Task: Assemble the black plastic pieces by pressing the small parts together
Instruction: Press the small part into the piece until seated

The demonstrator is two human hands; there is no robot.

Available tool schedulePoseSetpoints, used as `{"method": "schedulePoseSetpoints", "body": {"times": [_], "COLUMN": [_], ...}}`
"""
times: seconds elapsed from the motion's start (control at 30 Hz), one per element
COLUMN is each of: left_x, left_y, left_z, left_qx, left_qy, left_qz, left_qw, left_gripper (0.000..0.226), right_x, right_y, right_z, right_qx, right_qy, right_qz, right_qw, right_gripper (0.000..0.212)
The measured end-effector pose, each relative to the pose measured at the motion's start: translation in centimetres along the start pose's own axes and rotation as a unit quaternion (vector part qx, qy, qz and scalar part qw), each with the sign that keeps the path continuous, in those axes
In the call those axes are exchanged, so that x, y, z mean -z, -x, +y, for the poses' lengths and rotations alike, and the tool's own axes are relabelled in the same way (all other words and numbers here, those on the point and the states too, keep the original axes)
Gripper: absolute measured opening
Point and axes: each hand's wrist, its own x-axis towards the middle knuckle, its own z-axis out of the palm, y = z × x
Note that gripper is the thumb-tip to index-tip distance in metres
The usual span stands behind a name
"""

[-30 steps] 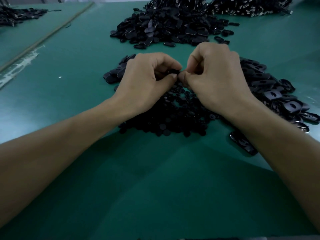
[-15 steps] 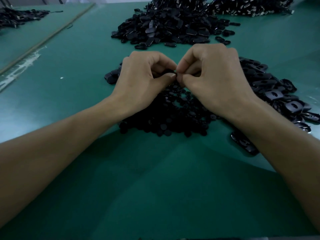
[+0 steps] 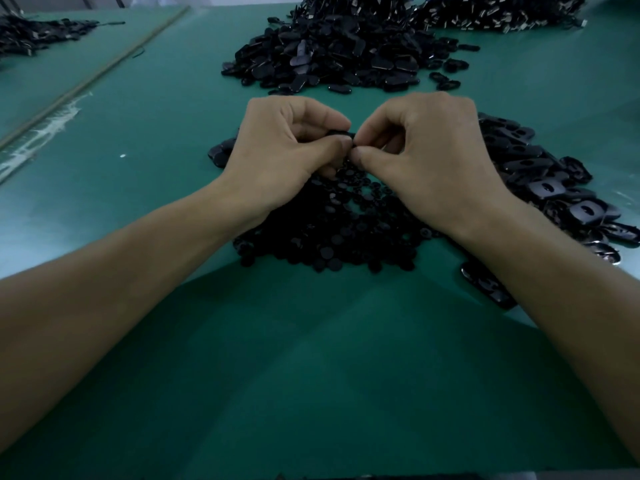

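Observation:
My left hand [image 3: 277,157] and my right hand [image 3: 426,157] meet fingertip to fingertip above the green table. Between them they pinch a small black plastic piece [image 3: 341,134], mostly hidden by thumbs and forefingers. Beneath the hands lies a pile of small round black parts [image 3: 332,233]. To the right lies a heap of flat black oval plates with slots [image 3: 550,192], partly under my right forearm.
A big heap of black oval pieces [image 3: 332,53] sits farther back, with another heap [image 3: 502,12] at the far right and one [image 3: 38,32] at the far left. One black plate [image 3: 485,285] lies beside my right forearm. The green mat [image 3: 311,375] stretches toward me.
Both hands have risen slightly and drawn closer, fingertips pressing together on the black piece. The piles have not moved.

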Motion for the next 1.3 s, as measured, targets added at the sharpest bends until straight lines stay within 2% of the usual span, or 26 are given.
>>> {"method": "schedulePoseSetpoints", "body": {"times": [0.1, 0.37, 0.63, 0.93, 1.3], "left_x": [-0.04, -0.26, -0.33, -0.24, -0.26], "left_y": [0.0, 0.06, 0.14, 0.16, 0.26], "left_z": [-0.07, -0.01, 0.05, 0.23, 0.5], "left_qx": [0.0, 0.029, 0.037, 0.029, 0.023], "left_qy": [0.007, 0.043, 0.069, 0.084, 0.083], "left_qz": [-0.004, -0.012, -0.016, 0.002, -0.004], "left_qw": [1.0, 0.999, 0.997, 0.996, 0.996], "left_gripper": [0.012, 0.009, 0.017, 0.019, 0.02], "right_x": [-0.2, -0.11, -0.1, 0.69, 0.73], "right_y": [-0.03, 0.11, -0.01, -0.33, -0.09], "right_z": [0.05, -0.05, -0.31, 0.48, 0.28], "right_qx": [-0.005, 0.001, -0.037, -0.109, -0.114], "right_qy": [-0.009, 0.0, -0.059, -0.141, -0.147], "right_qz": [0.001, 0.0, -0.013, 0.014, 0.021], "right_qw": [1.0, 1.0, 0.997, 0.984, 0.982], "right_gripper": [0.013, 0.009, 0.007, 0.021, 0.03]}}
